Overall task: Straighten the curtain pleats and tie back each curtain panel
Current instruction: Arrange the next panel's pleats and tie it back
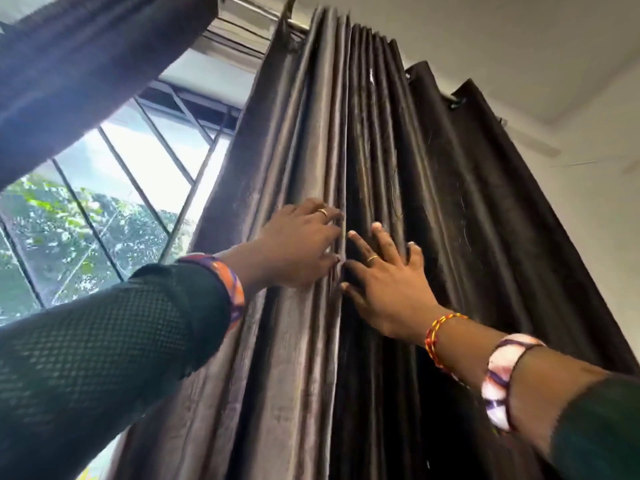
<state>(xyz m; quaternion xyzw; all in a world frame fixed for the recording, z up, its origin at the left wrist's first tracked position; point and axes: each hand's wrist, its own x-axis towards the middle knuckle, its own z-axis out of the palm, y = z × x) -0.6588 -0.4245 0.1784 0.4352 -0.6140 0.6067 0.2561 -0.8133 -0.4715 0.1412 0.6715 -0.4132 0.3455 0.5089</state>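
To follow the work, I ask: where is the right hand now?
In the head view, the right hand lies flat on the curtain pleats at centre, just right of the left hand.
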